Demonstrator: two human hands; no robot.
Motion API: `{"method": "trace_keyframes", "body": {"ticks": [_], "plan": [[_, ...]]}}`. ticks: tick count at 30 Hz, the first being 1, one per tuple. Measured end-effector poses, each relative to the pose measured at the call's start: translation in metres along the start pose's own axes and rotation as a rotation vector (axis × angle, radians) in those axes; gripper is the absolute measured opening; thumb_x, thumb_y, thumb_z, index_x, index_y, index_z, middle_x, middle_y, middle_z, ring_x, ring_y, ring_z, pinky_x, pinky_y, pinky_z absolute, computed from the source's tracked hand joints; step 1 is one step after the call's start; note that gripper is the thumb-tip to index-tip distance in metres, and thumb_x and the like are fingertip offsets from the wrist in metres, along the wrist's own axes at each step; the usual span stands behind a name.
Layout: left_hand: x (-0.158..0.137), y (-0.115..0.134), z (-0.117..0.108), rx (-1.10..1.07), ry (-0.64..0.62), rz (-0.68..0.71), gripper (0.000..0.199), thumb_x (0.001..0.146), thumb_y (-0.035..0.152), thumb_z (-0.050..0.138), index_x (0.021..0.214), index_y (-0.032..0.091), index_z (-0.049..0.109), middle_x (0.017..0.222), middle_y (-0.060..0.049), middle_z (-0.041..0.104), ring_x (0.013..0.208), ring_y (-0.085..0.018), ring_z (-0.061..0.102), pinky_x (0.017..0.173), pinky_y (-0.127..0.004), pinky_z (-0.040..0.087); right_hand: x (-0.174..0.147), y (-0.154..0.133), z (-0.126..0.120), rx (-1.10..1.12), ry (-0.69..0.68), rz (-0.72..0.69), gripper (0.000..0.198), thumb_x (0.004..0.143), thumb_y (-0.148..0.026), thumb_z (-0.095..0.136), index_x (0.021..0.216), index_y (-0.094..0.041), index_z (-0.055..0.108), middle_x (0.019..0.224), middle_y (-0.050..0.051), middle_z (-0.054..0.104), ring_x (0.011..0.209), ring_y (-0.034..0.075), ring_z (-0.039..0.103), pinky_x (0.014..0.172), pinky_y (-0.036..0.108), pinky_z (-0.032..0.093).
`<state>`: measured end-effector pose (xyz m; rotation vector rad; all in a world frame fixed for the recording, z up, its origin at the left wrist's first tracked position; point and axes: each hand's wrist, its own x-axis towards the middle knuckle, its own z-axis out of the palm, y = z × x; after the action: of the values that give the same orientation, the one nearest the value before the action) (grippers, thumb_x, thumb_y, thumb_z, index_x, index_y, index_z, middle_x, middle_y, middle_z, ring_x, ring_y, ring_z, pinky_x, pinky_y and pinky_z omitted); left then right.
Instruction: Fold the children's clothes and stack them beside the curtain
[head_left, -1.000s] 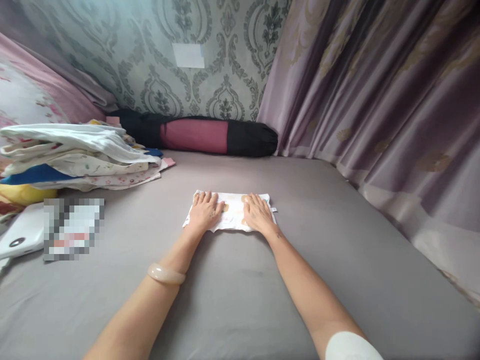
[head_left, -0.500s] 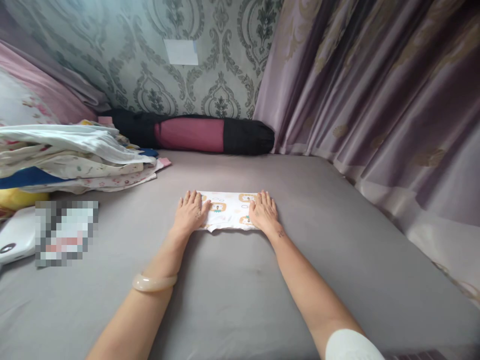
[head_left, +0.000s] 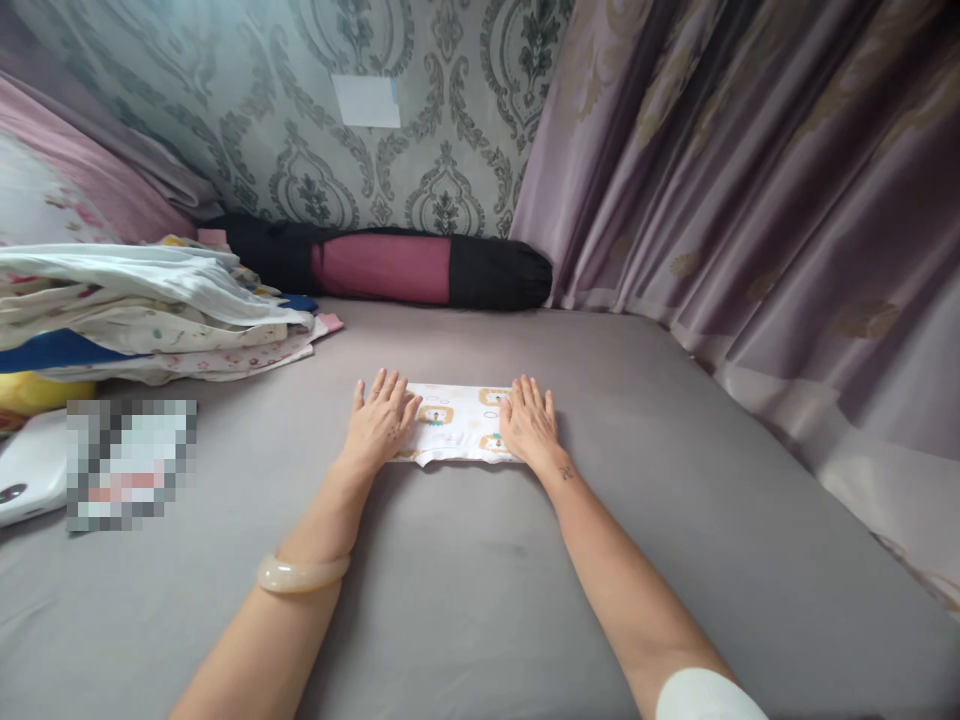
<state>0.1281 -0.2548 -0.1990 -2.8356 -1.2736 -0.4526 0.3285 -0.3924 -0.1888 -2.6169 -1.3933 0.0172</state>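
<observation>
A folded white cloth (head_left: 457,425) with orange cartoon prints lies flat on the grey bed sheet (head_left: 450,580); it looks like a small garment, but its kind is not plain. On its left end rests my left hand (head_left: 381,415), palm down with the fingers spread. My right hand (head_left: 529,415) lies flat over the right end, fingers stretched away from me. Both palms hide the cloth's short ends. The near edge of the cloth is slightly wavy.
Left of my hands is a heap of clothes (head_left: 150,300), with a white object (head_left: 37,465) and a blurred-out item (head_left: 135,465) nearer me. A black and maroon roll (head_left: 382,268) lies along the wall. Purple curtains (head_left: 712,200) hang at the right.
My left hand has shifted slightly left and its fingers are spread a little wider. The right hand and the cloth stay nearly where they were.
</observation>
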Motion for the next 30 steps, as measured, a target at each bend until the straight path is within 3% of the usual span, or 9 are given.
{"method": "trace_keyframes", "body": {"ticks": [5,10,18,25,30], "plan": [[0.0,-0.001,0.005,-0.011,-0.154,-0.029,0.058,0.099,0.044,0.025,0.143,0.01,0.045,0.154,-0.016,0.039,0.147,-0.031,0.027,0.117,-0.055,0.022,-0.001,-0.001,0.005,0.02,-0.048,0.029,0.061,0.101,-0.036,0.019,0.15,-0.002,0.032,0.159,0.016,0.026,0.148,0.027,0.018,0.12,0.046,0.01],[0.001,0.0,0.003,0.002,-0.23,-0.053,0.061,0.1,0.044,0.022,0.145,0.007,0.041,0.157,-0.016,0.033,0.148,-0.031,0.022,0.119,-0.055,0.018,0.0,0.001,0.007,0.033,-0.064,0.041,0.062,0.101,-0.037,0.019,0.15,-0.002,0.032,0.16,0.015,0.026,0.149,0.027,0.017,0.12,0.047,0.01],[0.0,0.001,0.0,0.004,-0.216,-0.055,0.058,0.1,0.043,0.022,0.143,0.01,0.043,0.156,-0.015,0.035,0.148,-0.031,0.023,0.118,-0.059,0.017,0.001,0.0,0.005,0.03,-0.074,0.04,0.061,0.101,-0.036,0.021,0.15,-0.002,0.033,0.159,0.016,0.026,0.149,0.027,0.017,0.12,0.048,0.01],[-0.004,0.024,-0.001,0.006,-0.034,0.075,0.055,0.1,0.042,0.027,0.138,0.011,0.05,0.15,-0.017,0.046,0.147,-0.031,0.027,0.12,-0.055,0.012,-0.001,-0.013,-0.001,0.04,-0.035,-0.072,0.06,0.101,-0.034,0.02,0.151,-0.003,0.032,0.16,0.014,0.026,0.149,0.025,0.017,0.12,0.048,0.005],[-0.006,0.037,0.006,-0.046,-0.143,0.119,0.056,0.1,0.043,0.027,0.141,0.01,0.046,0.152,-0.016,0.042,0.146,-0.031,0.029,0.119,-0.051,0.019,-0.004,-0.02,0.003,0.061,-0.076,-0.081,0.058,0.101,-0.034,0.022,0.15,-0.005,0.034,0.159,0.014,0.029,0.148,0.024,0.02,0.12,0.044,0.009]]}}
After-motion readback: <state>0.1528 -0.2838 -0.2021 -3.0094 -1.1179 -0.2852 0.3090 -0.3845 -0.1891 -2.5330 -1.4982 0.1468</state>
